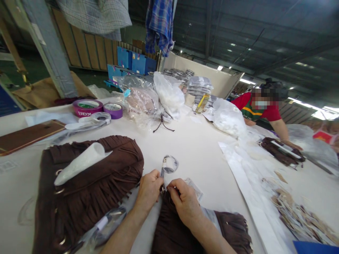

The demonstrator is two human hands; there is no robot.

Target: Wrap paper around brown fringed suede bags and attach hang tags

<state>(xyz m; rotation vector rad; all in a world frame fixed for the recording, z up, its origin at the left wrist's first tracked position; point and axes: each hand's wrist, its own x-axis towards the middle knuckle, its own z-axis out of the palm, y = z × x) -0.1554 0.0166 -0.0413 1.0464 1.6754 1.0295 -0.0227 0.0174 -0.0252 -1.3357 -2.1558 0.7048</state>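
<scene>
My left hand (149, 188) is closed in a pinch around a dark strap end, from which a clear plastic-wrapped loop (171, 164) sticks up. Close beside it, my right hand (185, 201) pinches at a small metal fitting (162, 189) at the top of a dark brown fringed bag (172, 229); what exactly lies between those fingertips is hidden. My right wrist passes over this bag. Left of my hands lies a second brown fringed bag (106, 183) with metal eyelets, a rolled white foam sheet (82, 164) on top. A plastic-wrapped strap (102, 224) rests beside my left forearm.
Purple tape rolls (113, 110) and a brown phone (29, 135) lie at the left. Plastic-wrapped goods (140, 100) stand at the back. Right are a white strip (242, 190), a heap of tags (299, 215), and a co-worker (254, 109) reaching to another brown bag (282, 151).
</scene>
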